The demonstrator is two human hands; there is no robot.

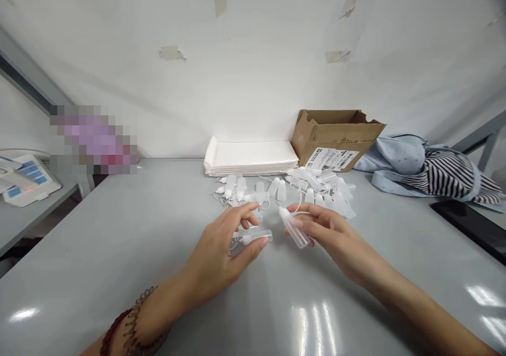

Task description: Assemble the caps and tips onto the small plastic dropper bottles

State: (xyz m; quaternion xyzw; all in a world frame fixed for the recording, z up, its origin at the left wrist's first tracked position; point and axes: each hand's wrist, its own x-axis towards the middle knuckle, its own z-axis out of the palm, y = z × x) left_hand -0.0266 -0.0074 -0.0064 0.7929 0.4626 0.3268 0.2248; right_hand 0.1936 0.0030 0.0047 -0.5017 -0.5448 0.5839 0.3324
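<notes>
My right hand (326, 227) grips a small translucent squeeze bottle (295, 230) with a white needle-tip top. The bottle tilts, its tip pointing up and to the left. To its left, my left hand (227, 245) is open, thumb and fingers apart in a C shape. Just beyond the left thumb a similar bottle (259, 236) lies on its side; whether the thumb touches it I cannot tell. More bottles lie beyond the left hand, partly hidden by its fingers. A loose pile of bottles (320, 185) spreads past the right hand.
A stack of white padded envelopes (253, 156) lies against the wall. Beside it stands an open cardboard box (336, 140) with a label. Blue and striped cloth (438, 169) and a black phone (470, 224) are at the right. A device with blue keys (31, 179) sits on another surface at left.
</notes>
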